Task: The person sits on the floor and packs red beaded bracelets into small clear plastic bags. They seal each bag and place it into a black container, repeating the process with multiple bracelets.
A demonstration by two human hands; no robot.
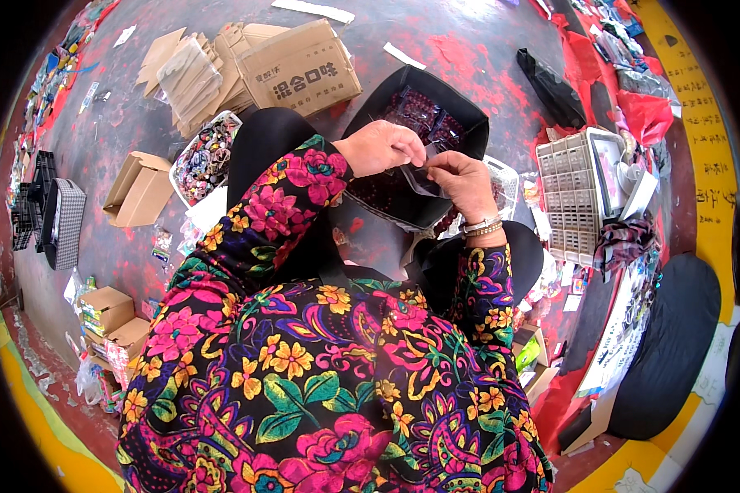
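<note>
Both hands are raised in front of me over a black box (pixel 466 115) that holds dark red beads (pixel 426 115), some looking wrapped in clear plastic. Between my fingers is a small clear plastic bag (pixel 422 179); what lies in it is too small to tell. My left hand (pixel 382 148) is closed, its fingertips pinched at the bag's upper edge. From the other side, my right hand (pixel 466 186) pinches the bag between thumb and fingers. A bracelet circles the right wrist.
Beyond my left arm, a white basket (pixel 175 174) holds colourful small items. Flattened cardboard (pixel 191 78) and a carton (pixel 298 70) lie farther off. An open cardboard box (pixel 138 189) sits at left. A beige plastic crate (pixel 567 197) stands at right, near a black oval cushion (pixel 670 349).
</note>
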